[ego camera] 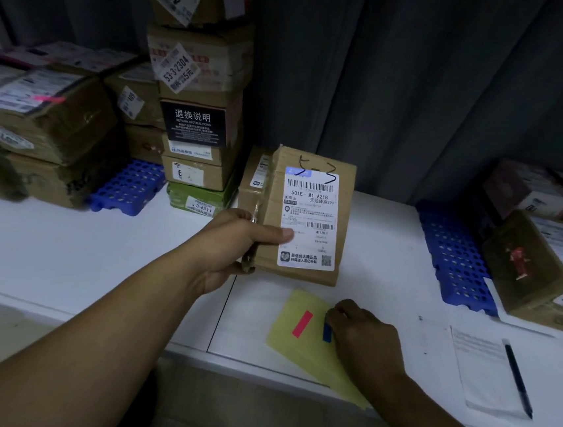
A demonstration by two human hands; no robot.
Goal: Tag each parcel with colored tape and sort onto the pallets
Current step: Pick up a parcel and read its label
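Observation:
A brown cardboard parcel (310, 188) with a white shipping label stands tilted above the white table (63, 254). My left hand (236, 243) grips its left edge, thumb across the label. Below it lies a yellow sheet (298, 349) with a strip of red tape (302, 323) and a strip of blue tape (327, 333) on it. My right hand (364, 338) rests on the sheet, its fingertips pinching at the top of the blue strip and covering part of it.
A blue pallet (127, 188) at the left holds stacked brown parcels, some with pink tape. A tall parcel stack (198, 102) stands behind the centre. A second blue pallet (451, 257) at the right carries more parcels. A paper pad with a black pen (518, 380) lies front right.

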